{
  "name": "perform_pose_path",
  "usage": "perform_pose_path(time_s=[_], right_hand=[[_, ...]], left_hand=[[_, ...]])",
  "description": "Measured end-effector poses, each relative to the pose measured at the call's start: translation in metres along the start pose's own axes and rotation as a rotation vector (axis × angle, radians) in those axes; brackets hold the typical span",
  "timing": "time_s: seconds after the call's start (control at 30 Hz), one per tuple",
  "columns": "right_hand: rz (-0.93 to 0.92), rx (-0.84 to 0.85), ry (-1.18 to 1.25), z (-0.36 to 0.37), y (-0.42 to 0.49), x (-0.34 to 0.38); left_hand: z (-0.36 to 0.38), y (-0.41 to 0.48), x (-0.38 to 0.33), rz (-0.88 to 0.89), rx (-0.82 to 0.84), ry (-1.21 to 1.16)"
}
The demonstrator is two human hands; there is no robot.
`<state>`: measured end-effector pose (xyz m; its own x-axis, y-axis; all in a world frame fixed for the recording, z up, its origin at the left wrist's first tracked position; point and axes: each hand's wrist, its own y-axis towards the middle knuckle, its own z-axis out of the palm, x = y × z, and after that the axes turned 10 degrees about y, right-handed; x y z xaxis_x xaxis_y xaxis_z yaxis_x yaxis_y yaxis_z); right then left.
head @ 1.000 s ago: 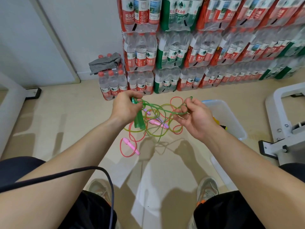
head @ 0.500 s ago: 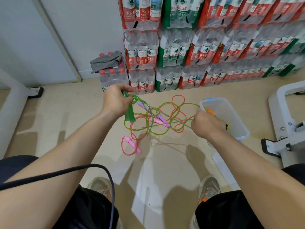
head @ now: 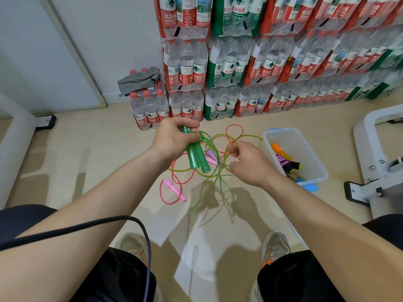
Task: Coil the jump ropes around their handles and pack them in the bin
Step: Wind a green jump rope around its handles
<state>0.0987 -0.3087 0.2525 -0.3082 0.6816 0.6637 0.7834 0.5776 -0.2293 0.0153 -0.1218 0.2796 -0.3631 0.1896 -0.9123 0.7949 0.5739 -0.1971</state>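
Note:
My left hand (head: 174,137) grips two green jump-rope handles (head: 197,156) side by side, their tips pointing down. The green rope (head: 218,182) loops from the top of the handles and hangs down between my hands. My right hand (head: 248,163) pinches a strand of that green rope just right of the handles. On the floor beneath lies a red rope (head: 234,129) with a pink handle (head: 174,189), tangled among the green loops. A clear plastic bin (head: 314,168) stands to the right on the floor, holding several packed ropes with orange, purple and black handles.
Stacked packs of bottled water (head: 239,68) line the wall behind, with a grey cloth (head: 139,80) on a low pack. A white metal frame (head: 377,171) stands at the right, another frame leg (head: 17,136) at the left. A black cable (head: 87,227) crosses my left forearm.
My right hand came back from near the bin toward the handles, carrying the green rope inward. The left hand tilted the green handles so both now show below my palm.

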Motion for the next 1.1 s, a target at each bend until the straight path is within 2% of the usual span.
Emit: perform_pose_path(time_s=[0.03,0.1,0.3,0.43,0.5,0.57,0.73,0.83,0.97,1.1], right_hand=[[-0.057,-0.050,0.158,0.002,-0.002,0.008],[-0.113,-0.103,0.318,0.005,-0.005,0.020],[-0.109,-0.135,0.405,0.021,-0.005,0.018],[-0.115,-0.017,0.613,0.016,-0.002,0.023],[-0.008,0.075,0.823,0.012,-0.004,0.029],[0.099,0.151,0.934,0.007,-0.004,0.030],[0.124,0.264,0.976,0.002,-0.005,0.021],[0.115,0.195,0.910,-0.001,-0.002,0.019],[0.131,0.088,0.887,-0.007,0.003,0.014],[0.235,0.017,1.064,-0.004,0.009,0.007]], left_hand=[[0.002,-0.002,-0.001,-0.015,0.008,-0.023],[0.006,-0.006,-0.004,-0.033,0.017,-0.056],[0.008,-0.010,-0.007,-0.090,0.049,-0.140],[0.008,-0.011,-0.009,-0.076,0.098,-0.146],[0.007,-0.011,-0.009,-0.060,0.104,-0.143],[0.006,-0.010,-0.008,-0.042,0.115,-0.109],[0.002,-0.009,-0.010,0.027,0.180,-0.020],[-0.002,-0.008,-0.011,0.091,0.169,0.059],[-0.009,0.003,0.000,0.121,0.038,0.191],[-0.013,0.015,0.012,0.117,-0.025,0.256]])
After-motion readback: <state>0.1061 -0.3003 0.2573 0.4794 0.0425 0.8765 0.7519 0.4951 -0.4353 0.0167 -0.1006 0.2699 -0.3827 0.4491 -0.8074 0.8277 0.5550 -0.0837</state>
